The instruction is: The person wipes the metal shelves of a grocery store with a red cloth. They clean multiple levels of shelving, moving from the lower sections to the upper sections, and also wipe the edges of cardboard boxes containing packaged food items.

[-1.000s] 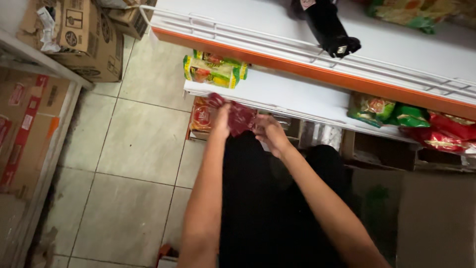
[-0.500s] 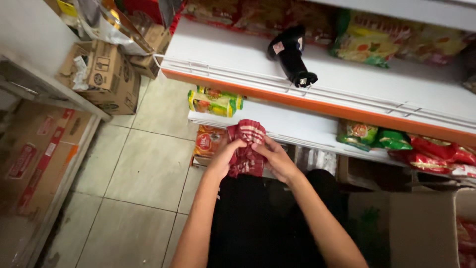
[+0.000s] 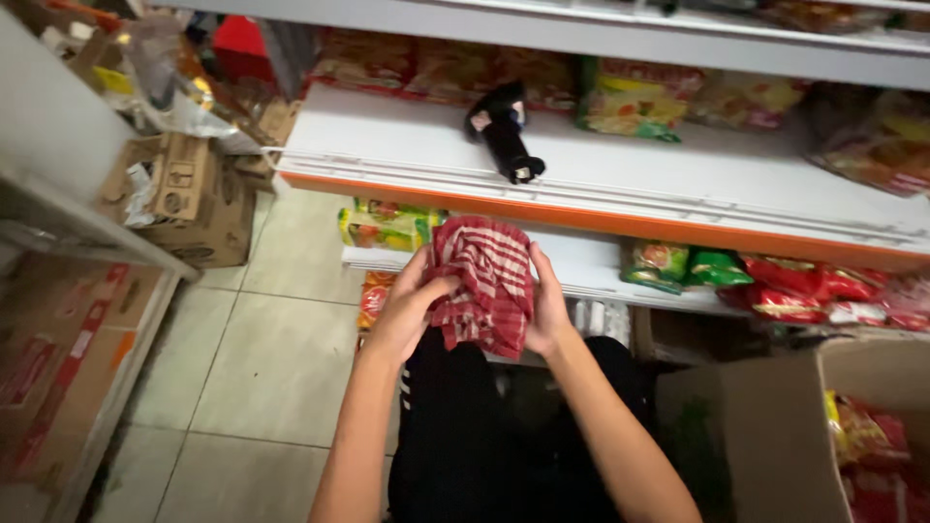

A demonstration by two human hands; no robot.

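Between our two hands, in front of the lower shelf, we hold a red-and-white striped cloth, bunched and hanging down over our dark trousers. Our left hand grips its left edge, thumb pressed on the front and the other fingers hidden behind the folds. Our right hand is closed on the right edge, its fingertips also tucked out of sight. We cannot make out how much cloth is folded under. Beyond it, the white shelf with an orange front edge carries a black bottle-like object lying on its side, with bare room around it. A cardboard box at our right is cut off by the frame. Tiled floor lies open at our left.
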